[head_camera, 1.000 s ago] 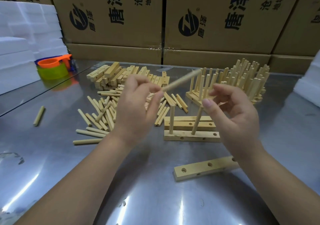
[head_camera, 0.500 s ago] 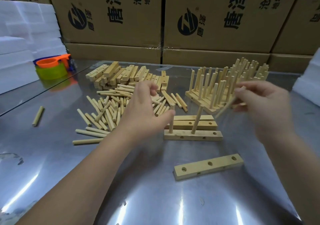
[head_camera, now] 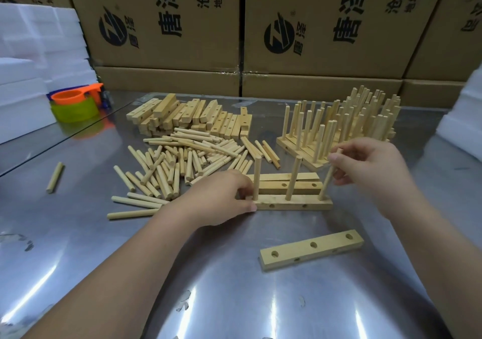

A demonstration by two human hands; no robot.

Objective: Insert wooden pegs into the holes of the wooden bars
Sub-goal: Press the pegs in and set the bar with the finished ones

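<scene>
Peg (head_camera: 327,179) pinched by the right hand (head_camera: 373,166) leans at the last hole of the bar (head_camera: 294,205) mid-frame, so it should go straight, then down, while the left hand (head_camera: 216,200) grips the bar's other end.

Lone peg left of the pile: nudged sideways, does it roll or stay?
Likely rolls: the lone peg is a round cylinder lying flat on the glossy metal table. Probably stiff and light, being short wood. Pushed endwise, it would more likely slide.
</scene>
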